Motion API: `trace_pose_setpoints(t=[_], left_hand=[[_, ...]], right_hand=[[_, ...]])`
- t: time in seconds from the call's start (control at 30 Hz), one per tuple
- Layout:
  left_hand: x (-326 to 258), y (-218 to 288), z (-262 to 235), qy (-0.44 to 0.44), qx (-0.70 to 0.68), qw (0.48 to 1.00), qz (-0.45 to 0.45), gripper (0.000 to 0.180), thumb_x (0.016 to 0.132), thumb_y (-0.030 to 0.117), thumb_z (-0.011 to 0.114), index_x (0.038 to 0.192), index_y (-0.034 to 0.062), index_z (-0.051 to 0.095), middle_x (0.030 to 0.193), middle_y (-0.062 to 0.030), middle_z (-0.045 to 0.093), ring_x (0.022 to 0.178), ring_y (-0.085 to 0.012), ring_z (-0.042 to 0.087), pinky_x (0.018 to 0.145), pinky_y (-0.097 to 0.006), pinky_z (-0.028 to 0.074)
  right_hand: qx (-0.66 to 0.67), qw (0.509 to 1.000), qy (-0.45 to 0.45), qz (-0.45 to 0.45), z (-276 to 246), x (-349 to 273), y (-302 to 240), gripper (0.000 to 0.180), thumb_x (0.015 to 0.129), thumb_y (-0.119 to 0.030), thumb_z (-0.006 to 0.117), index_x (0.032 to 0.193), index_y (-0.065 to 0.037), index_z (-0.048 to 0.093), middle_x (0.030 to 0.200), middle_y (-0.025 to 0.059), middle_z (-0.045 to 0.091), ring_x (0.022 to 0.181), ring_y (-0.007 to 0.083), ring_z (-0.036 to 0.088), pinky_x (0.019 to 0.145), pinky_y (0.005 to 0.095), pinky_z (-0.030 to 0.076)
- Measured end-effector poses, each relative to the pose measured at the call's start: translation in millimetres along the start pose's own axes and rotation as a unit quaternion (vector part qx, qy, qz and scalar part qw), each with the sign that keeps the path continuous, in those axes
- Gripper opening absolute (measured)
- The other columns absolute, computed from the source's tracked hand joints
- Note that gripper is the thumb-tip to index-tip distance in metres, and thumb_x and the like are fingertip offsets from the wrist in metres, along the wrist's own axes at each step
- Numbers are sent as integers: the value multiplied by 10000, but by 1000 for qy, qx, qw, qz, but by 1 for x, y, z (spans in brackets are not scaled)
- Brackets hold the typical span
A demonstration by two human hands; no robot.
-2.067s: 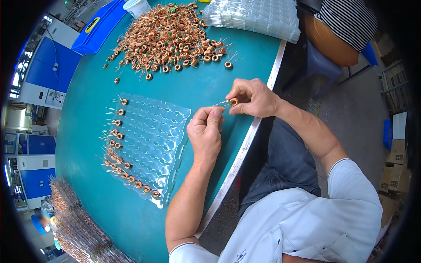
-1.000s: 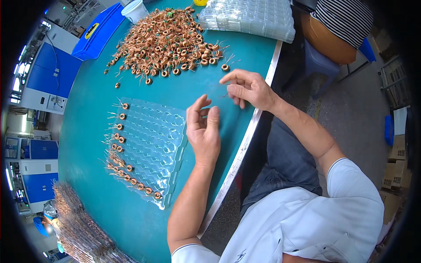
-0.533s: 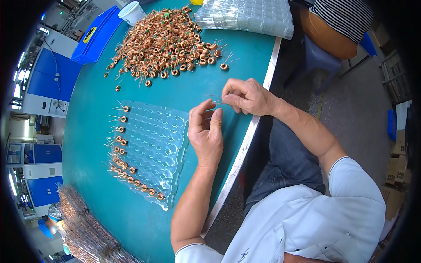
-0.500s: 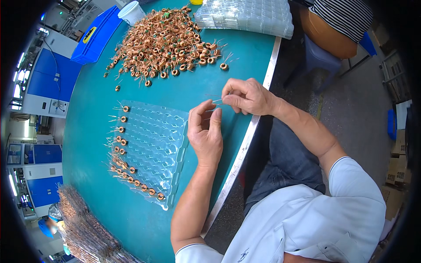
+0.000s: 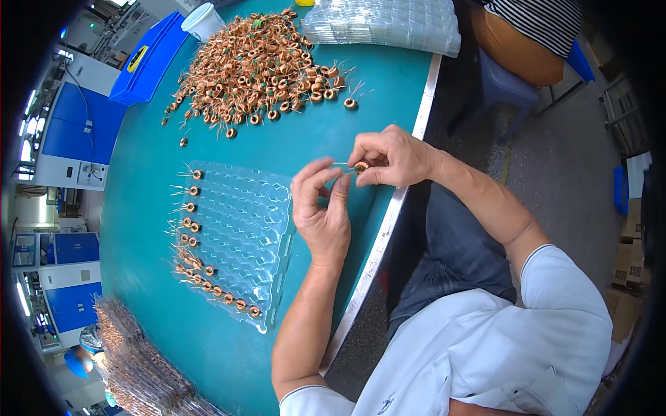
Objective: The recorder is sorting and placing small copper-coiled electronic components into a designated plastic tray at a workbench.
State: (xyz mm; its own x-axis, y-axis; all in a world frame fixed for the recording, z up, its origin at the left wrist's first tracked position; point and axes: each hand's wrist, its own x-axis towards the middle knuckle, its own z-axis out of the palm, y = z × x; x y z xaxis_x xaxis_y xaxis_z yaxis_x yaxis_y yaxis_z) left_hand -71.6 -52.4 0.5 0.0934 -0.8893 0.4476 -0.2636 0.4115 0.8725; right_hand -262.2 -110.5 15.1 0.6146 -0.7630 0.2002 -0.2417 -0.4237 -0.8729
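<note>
A round teal table (image 5: 173, 333) carries a heap of small copper-wound ring coils (image 5: 257, 66), a clear plastic blister tray (image 5: 239, 236) with coils along its left and lower edges, and stacked clear trays (image 5: 385, 24) at the far edge. Blue cabinets (image 5: 69, 139) stand to the left. The right hand (image 5: 392, 156) pinches one small copper coil (image 5: 361, 166) between thumb and fingers above the table edge. The left hand (image 5: 322, 215) is raised beside it, fingers curled, fingertips at the coil's wire lead.
</note>
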Motion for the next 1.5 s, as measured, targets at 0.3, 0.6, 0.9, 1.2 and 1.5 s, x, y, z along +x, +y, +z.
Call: trace_pose_setpoints(t=[0.3,0.6,0.9,1.2,1.5], left_hand=[[-1,-7,0,12,-199,965,-170,129,927,85,680,956,44,561,803,-14,579,649,-58,489,566,-197,399],[2,5,3,-95,-131,973,-165,367,918,166,703,1233,13,593,1080,-64,616,871,-118,601,760,-256,504],[0,-3,-6,-69,-262,949,-163,317,943,146,674,1194,-34,605,1070,-49,638,941,-106,593,850,-249,488],[-1,-8,-10,-143,-114,970,-161,302,849,172,777,1078,-9,699,908,-41,671,784,-75,576,693,-242,478],[6,3,-10,-190,-108,955,-201,268,840,148,780,1051,-6,720,831,-33,684,708,-75,573,635,-229,458]], right_hand=[[-36,996,20,-73,8,-4,4,274,804,-131,795,952,-14,596,707,74,627,593,165,622,538,275,459],[8,984,161,-73,17,-6,1,352,854,-146,770,1085,-34,529,781,57,655,716,99,646,636,257,517],[-27,988,145,-48,24,-8,-25,289,871,-74,704,1146,-34,623,869,100,660,766,172,677,673,286,539],[-7,995,34,-93,1,19,-20,128,894,-74,683,998,2,690,895,79,632,763,148,621,662,267,498],[8,987,78,-142,5,11,-17,29,891,7,641,867,5,625,827,70,608,686,134,611,589,260,490]])
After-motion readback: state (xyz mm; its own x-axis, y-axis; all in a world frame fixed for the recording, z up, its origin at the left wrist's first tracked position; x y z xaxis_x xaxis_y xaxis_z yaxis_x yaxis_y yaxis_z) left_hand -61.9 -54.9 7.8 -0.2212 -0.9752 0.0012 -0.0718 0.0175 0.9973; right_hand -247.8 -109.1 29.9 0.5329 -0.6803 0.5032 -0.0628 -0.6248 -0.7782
